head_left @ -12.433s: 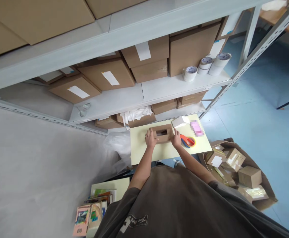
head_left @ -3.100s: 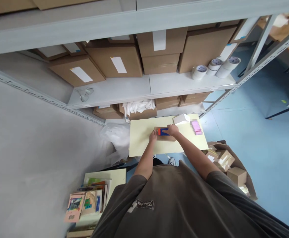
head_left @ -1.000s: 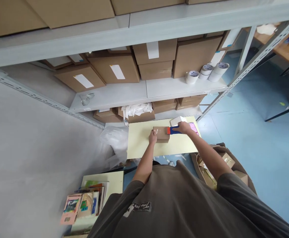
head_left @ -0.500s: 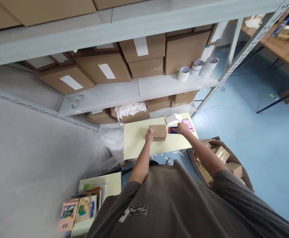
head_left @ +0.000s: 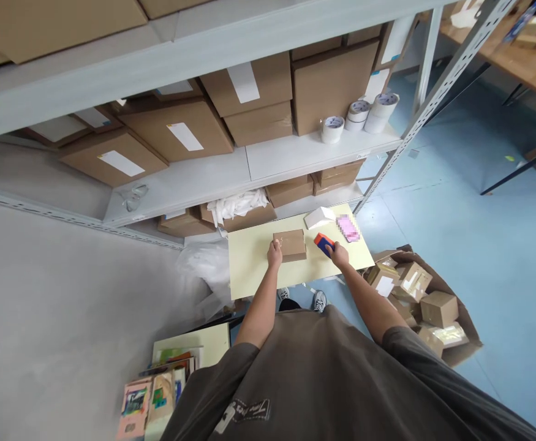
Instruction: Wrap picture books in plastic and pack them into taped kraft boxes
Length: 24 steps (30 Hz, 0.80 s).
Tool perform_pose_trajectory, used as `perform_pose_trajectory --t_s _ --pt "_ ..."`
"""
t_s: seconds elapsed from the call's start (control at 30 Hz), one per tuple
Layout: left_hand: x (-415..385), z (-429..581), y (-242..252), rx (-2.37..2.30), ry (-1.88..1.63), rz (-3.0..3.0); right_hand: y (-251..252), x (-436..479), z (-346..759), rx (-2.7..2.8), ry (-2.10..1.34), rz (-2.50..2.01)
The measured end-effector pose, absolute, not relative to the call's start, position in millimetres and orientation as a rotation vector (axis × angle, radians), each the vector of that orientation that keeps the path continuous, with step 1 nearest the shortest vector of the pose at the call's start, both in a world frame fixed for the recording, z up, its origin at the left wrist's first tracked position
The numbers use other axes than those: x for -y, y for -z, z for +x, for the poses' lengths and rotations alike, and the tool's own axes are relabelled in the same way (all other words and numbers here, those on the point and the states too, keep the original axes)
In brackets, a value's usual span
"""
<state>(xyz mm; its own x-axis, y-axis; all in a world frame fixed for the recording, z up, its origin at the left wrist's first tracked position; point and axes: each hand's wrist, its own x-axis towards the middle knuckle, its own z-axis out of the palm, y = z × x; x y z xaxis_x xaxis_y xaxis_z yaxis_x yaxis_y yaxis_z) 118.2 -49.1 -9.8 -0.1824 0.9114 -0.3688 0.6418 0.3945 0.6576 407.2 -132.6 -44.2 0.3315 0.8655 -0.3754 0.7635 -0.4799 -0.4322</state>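
Note:
A small closed cardboard box (head_left: 293,245) lies on the pale yellow table (head_left: 249,269). My left hand (head_left: 274,253) is closed on its left edge, with the thumb on top. Right of the box and apart from it, my right hand (head_left: 340,255) grips a blue and orange hand tool (head_left: 325,244), whose exact kind I cannot make out. The tool's orange end points up and left. Behind it on the table are a white folded piece (head_left: 319,217) and a pink flat item (head_left: 348,228), which is blurred out.
A metal shelf rack (head_left: 212,171) with cardboard boxes and white tape rolls (head_left: 332,130) rises behind the table. On the right floor stands a large carton (head_left: 467,354) full of small boxes. Books (head_left: 134,401) lie at lower left, beyond clear plastic wrap (head_left: 201,260).
My right hand has moved slightly toward me, and the tool has turned from pointing left at the box to pointing up and left. My left hand stays on the box.

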Motion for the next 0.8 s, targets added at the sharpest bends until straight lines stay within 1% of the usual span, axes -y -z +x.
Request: perform_pose_trajectory --t_s 0.07,0.13,0.3,0.47,0.53,0.6,0.67,0.73,0.8 --pt "49.4 118.2 9.9 -1.915 -0.465 1.334 53.3 136.8 415.4 1.616 -0.791 -2.290" --pt "49.8 118.2 10.0 -1.910 -0.467 1.333 61.9 139.8 423.9 1.720 -0.805 -2.245" --pt "51.7 117.7 11.1 -1.883 -0.506 1.327 75.5 145.2 440.6 1.702 -1.075 -2.343" --pt "52.0 118.1 14.4 -1.881 -0.548 1.287 69.1 139.5 423.8 1.647 -0.958 -2.319" --pt "51.8 118.8 15.8 -1.859 -0.585 1.267 61.6 130.0 401.9 1.551 -0.956 -2.200" --pt "51.7 119.1 17.0 -1.826 -0.636 1.243 52.2 117.0 373.8 1.333 -1.079 -1.892" --pt "51.2 117.5 17.6 -1.796 -0.665 1.209 42.4 103.6 345.9 1.248 -1.236 -1.613" --pt "49.9 112.5 17.5 -1.753 -0.717 1.159 34.1 92.7 325.2 1.193 -1.326 -1.507" --pt "47.8 104.0 17.0 -1.664 -0.855 1.108 30.1 85.6 314.7 1.115 -1.356 -1.413"
